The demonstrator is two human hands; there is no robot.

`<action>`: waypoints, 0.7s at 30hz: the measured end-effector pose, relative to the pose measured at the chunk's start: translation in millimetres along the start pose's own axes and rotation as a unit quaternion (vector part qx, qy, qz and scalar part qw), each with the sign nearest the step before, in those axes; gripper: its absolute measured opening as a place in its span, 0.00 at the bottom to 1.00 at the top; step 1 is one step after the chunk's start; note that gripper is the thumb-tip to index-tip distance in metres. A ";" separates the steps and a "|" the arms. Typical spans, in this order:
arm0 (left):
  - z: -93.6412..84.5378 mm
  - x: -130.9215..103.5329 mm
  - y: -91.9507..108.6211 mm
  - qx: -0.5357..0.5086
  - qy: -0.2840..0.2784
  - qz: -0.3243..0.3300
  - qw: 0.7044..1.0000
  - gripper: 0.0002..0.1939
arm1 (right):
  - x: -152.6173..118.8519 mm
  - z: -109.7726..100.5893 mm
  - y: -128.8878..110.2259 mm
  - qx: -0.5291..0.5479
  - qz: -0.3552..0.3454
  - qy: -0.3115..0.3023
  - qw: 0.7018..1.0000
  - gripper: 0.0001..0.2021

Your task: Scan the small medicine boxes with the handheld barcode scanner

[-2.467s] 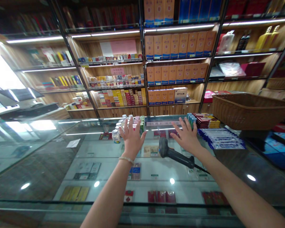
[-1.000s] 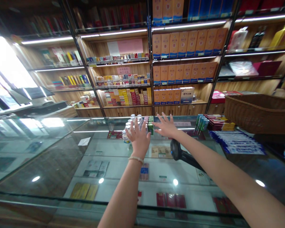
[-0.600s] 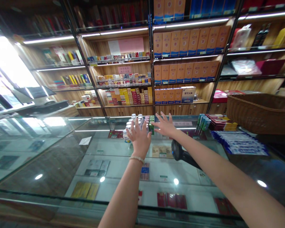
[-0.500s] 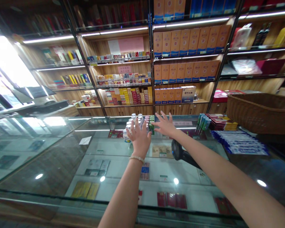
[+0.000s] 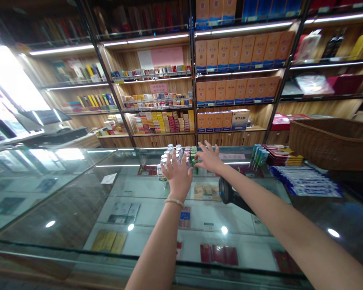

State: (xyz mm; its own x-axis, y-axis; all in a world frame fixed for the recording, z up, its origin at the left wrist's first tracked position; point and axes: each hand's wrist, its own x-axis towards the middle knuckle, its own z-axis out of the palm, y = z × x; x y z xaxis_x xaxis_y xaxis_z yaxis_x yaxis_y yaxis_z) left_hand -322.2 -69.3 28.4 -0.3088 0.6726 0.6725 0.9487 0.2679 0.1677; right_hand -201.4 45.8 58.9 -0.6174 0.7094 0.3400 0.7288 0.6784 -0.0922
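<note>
My left hand point(image 5: 178, 177), with a beaded bracelet point(image 5: 174, 201) at the wrist, is open, its fingers spread in front of several small white-capped bottles point(image 5: 161, 173). It hides part of that group. Beside the bottles stand small pink-topped containers point(image 5: 187, 150) and green ones point(image 5: 193, 150), in rows on the glass counter point(image 5: 157, 237). At the right edge of the green containers is my right hand point(image 5: 211, 158), fingers apart and slightly bent. Its thumb and fingertips are close to the nearest green container; whether they touch it I cannot tell.
A black barcode scanner point(image 5: 226, 191) stands under my right forearm. Farther right are green-blue tubes point(image 5: 260, 156), blue-and-white packets point(image 5: 305, 181), red-and-yellow packs point(image 5: 282, 155) and a brown wicker basket point(image 5: 329, 145). A white paper point(image 5: 109, 179) lies left. Shelves of boxes point(image 5: 236, 54) line the back.
My right hand has shifted slightly, its fingers bending a little beside the green containers. My left hand stays nearly still.
</note>
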 end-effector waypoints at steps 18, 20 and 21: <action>-3.0 0.5 0.8 0.001 -0.009 -0.005 1.000 0.34 | 17.8 -11.3 13.9 -0.091 -0.128 -0.038 0.987 0.18; -2.9 0.6 1.6 0.001 -0.015 -0.005 1.000 0.35 | 16.7 -12.1 15.5 -0.093 -0.125 -0.037 0.987 0.17; -2.6 0.7 1.9 0.000 -0.018 -0.005 1.000 0.35 | 15.7 -12.5 16.4 -0.092 -0.122 -0.036 0.988 0.17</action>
State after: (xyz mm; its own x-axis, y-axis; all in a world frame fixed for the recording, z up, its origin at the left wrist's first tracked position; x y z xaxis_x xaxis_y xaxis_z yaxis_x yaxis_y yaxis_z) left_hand -320.4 -70.1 31.0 -0.3214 0.6941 0.6442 0.9453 0.2753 0.1750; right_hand -195.5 65.6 74.4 -0.7956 0.5454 0.2639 0.5935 0.7890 0.1587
